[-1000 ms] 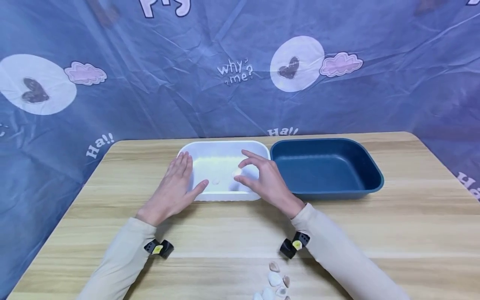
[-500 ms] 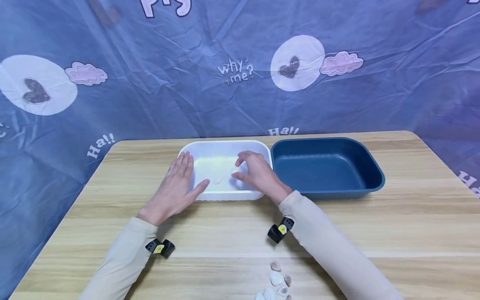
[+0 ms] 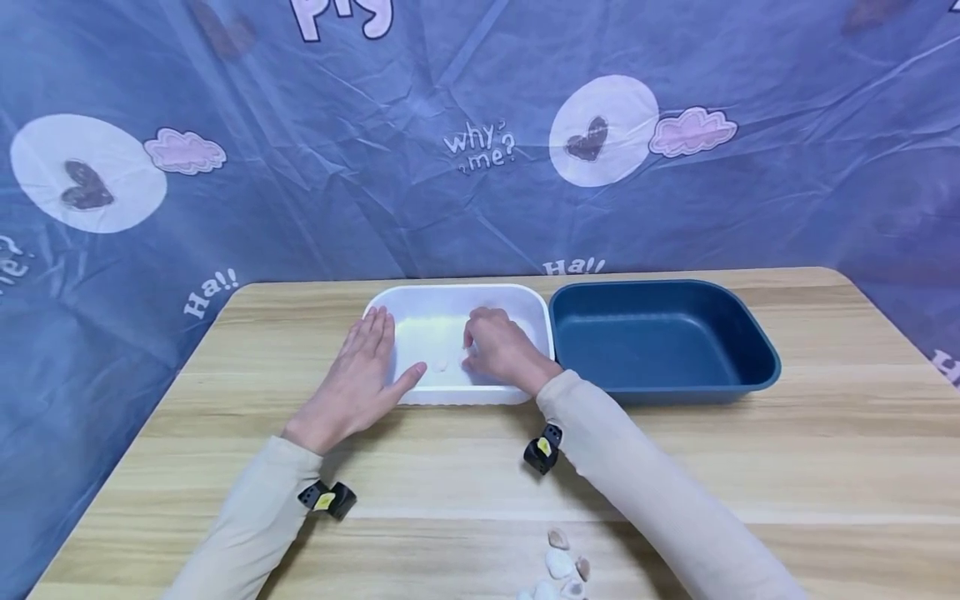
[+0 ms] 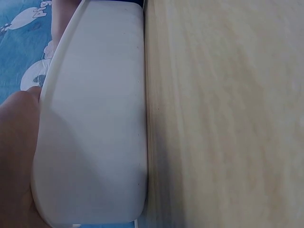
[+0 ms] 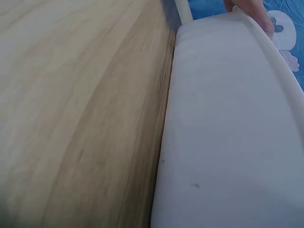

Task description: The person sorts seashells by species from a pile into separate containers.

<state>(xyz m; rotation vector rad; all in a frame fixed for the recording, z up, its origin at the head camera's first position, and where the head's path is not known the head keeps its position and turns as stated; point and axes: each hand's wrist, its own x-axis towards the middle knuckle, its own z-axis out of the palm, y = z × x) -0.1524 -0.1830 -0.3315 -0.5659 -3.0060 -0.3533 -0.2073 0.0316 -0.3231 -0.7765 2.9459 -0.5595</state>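
Note:
My left hand (image 3: 354, 379) lies with straight fingers along the left end of a white plastic tray (image 3: 465, 395), its thumb at the front rim. In the left wrist view the outer wall of the tray (image 4: 95, 114) fills the middle. Inside the tray, my right hand (image 3: 501, 346) reaches low with curled fingers, pinching a small white seashell that is mostly hidden between thumb and forefinger. Another pale seashell (image 3: 441, 365) lies on the tray floor, left of that thumb. The right wrist view shows only the tray's front wall (image 5: 228, 118) and part of the left hand (image 5: 254, 12).
A dark blue tray (image 3: 652, 346) stands right beside the white one. Near the front edge of the view, several white and brown seashells (image 3: 559, 563) lie on the wooden table (image 3: 450, 475). Behind the table hangs a printed blue cloth (image 3: 360, 217).
My right hand has moved lower into the white tray, its forearm swinging left and its fingers curling in more. The left hand keeps its place. The head view has shifted slightly.

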